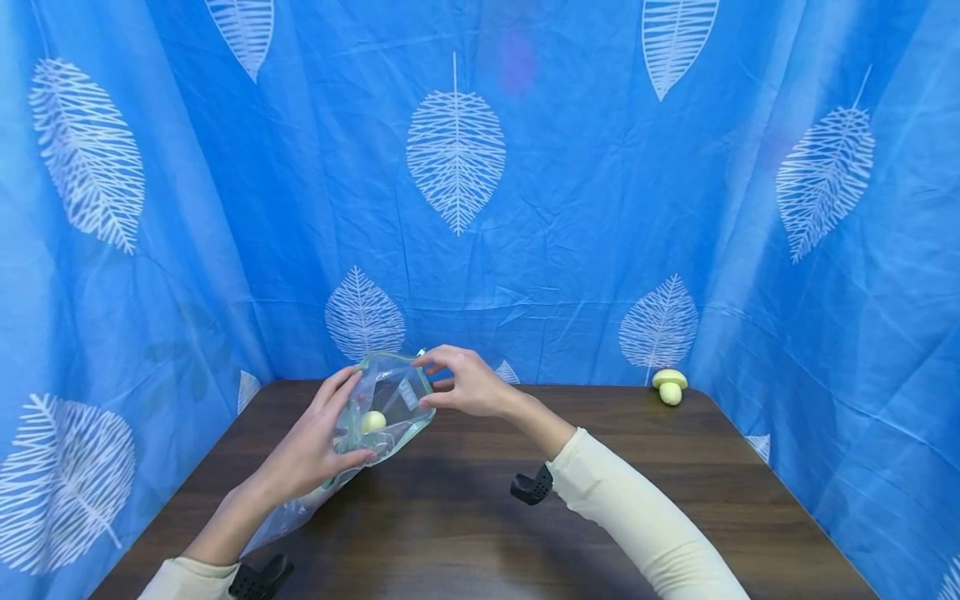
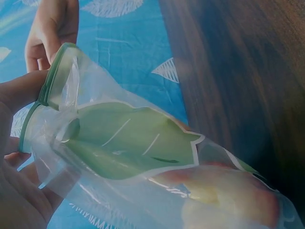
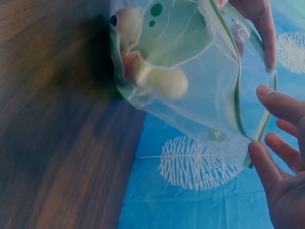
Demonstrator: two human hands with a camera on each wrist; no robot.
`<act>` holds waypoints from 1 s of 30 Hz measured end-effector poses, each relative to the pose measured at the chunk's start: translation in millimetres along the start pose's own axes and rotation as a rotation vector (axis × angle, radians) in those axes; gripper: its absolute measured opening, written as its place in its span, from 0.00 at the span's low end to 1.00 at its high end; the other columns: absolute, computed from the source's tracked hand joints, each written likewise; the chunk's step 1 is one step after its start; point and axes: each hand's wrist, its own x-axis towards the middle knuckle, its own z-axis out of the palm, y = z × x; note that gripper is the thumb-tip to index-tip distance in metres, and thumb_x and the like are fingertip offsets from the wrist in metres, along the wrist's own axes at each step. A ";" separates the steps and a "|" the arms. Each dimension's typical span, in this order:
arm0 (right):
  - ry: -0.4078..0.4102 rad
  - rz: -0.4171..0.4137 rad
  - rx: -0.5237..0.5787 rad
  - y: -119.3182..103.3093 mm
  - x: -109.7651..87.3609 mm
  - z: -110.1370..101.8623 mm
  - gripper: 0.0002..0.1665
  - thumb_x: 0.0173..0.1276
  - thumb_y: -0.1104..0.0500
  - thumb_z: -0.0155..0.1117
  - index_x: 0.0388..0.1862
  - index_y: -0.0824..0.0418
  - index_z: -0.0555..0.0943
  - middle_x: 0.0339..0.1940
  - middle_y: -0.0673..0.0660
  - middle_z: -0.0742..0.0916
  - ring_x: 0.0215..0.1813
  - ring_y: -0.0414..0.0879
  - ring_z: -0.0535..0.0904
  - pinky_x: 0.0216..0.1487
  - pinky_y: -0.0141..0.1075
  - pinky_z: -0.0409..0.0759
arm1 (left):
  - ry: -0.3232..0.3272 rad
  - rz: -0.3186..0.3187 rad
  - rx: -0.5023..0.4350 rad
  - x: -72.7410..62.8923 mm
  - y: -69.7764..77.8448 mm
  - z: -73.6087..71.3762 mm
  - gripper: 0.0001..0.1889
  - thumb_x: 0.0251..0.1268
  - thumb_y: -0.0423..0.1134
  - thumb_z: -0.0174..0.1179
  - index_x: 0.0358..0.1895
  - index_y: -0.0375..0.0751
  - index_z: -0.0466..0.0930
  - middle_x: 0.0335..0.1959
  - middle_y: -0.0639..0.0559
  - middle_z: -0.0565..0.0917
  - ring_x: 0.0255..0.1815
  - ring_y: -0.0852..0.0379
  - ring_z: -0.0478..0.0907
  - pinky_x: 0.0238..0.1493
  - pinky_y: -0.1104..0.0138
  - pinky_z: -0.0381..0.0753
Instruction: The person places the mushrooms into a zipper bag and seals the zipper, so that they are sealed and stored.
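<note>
A clear zip bag [image 1: 401, 392] with green edging and a green leaf print [image 2: 133, 143] is held up over the table's left half, its mouth spread wide. My left hand [image 1: 311, 442] grips the near-left side of the mouth. At the opposite rim, my right hand [image 1: 468, 382] holds the edge between thumb and fingers. Inside lie a pale yellow rounded piece [image 3: 169, 83] and red-and-yellow fruit-like pieces [image 2: 233, 195]; the print and film partly hide them. A cream mushroom [image 1: 670, 387] rests at the table's far right corner, away from both hands.
The dark wooden table [image 1: 600, 500] extends below and to the right of the bag. A blue curtain [image 1: 555, 208] with white leaf patterns surrounds its back and sides. Black wrist devices [image 1: 531, 485] sit at both cream sleeves.
</note>
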 end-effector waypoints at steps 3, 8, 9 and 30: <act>0.004 -0.002 -0.004 2.3 -2.9 -0.6 0.31 0.64 0.64 0.79 0.65 0.65 0.80 0.61 0.58 0.81 0.60 0.54 0.80 0.51 0.31 0.83 | 0.001 -0.007 -0.006 0.6 0.6 -0.2 0.56 0.50 0.35 0.83 0.80 0.29 0.55 0.78 0.35 0.56 0.66 0.33 0.71 0.46 0.52 0.87; 0.017 0.000 -0.008 6.5 -9.4 -3.3 0.29 0.63 0.63 0.79 0.63 0.66 0.81 0.60 0.58 0.82 0.59 0.52 0.80 0.51 0.30 0.83 | 0.017 -0.003 0.011 0.7 0.8 -2.0 0.56 0.50 0.36 0.83 0.79 0.29 0.56 0.78 0.35 0.57 0.66 0.33 0.71 0.46 0.51 0.87; 0.018 0.005 -0.004 7.4 -11.1 -4.6 0.29 0.63 0.63 0.80 0.63 0.66 0.81 0.60 0.58 0.82 0.59 0.53 0.80 0.51 0.31 0.83 | 0.023 0.000 0.020 0.6 0.6 -2.6 0.56 0.49 0.36 0.83 0.79 0.29 0.56 0.78 0.35 0.57 0.66 0.32 0.71 0.47 0.50 0.86; 0.111 0.150 -0.056 46.1 -67.7 -70.6 0.29 0.64 0.60 0.79 0.64 0.61 0.81 0.62 0.57 0.82 0.59 0.54 0.81 0.55 0.45 0.85 | 0.096 0.044 0.096 -0.9 -3.9 -18.4 0.58 0.44 0.36 0.86 0.77 0.24 0.56 0.76 0.32 0.58 0.69 0.31 0.65 0.55 0.39 0.79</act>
